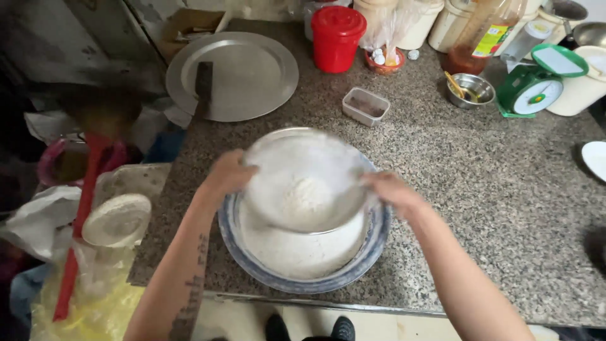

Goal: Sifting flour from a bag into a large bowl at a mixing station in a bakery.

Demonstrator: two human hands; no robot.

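Note:
A round metal sieve (304,180) with a heap of white flour inside is held above a wide blue-rimmed bowl (369,249) that has sifted flour in its bottom. My left hand (227,175) grips the sieve's left rim and my right hand (391,189) grips its right rim. The sieve looks blurred. The bowl rests on a speckled granite counter (461,189) near its front edge.
Behind the bowl lie a large steel plate (252,76) with a dark tool on it, a red lidded jar (336,36), a small plastic tub (365,105), a small steel bowl (469,89) and a green kitchen scale (536,82). Bags and a red handle (82,215) crowd the left.

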